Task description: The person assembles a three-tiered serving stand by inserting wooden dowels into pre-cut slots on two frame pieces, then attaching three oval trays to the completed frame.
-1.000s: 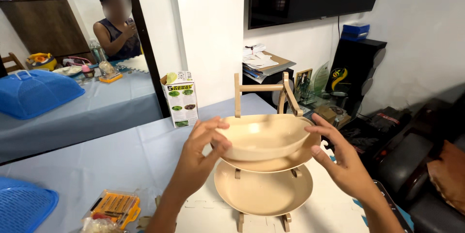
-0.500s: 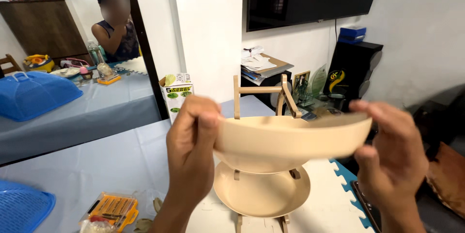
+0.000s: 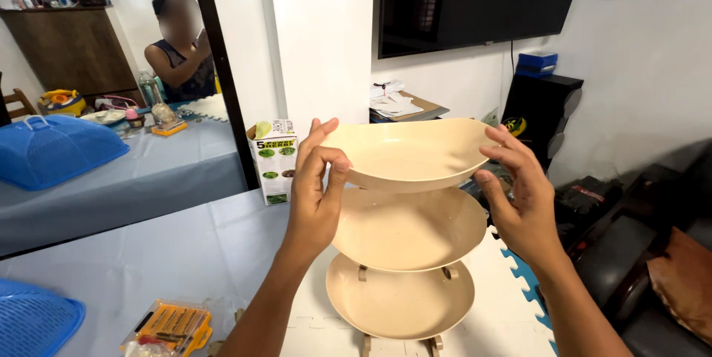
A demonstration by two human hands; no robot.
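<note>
**Top bowl held over a three-tier stand**

White walls, a dark screen and a large mirror frame a table (image 3: 170, 253) under pale blue cloth. Both hands grip the top bowl (image 3: 408, 153) above two stacked bowls: the left hand (image 3: 315, 194) pinches its near-left rim between thumb and fingers, the right hand (image 3: 523, 201) cups the right rim, fingers curled over the edge. The step in hand looks like seating this tier; I judge it needs the bowl levelled and centred over the middle bowl (image 3: 408, 227). All three, with the lowest bowl (image 3: 400, 301), are smooth, matte, cream and shallow. A green-and-white carton (image 3: 274, 160) stands behind; a yellow tool case (image 3: 170, 324) lies nearby.
</note>
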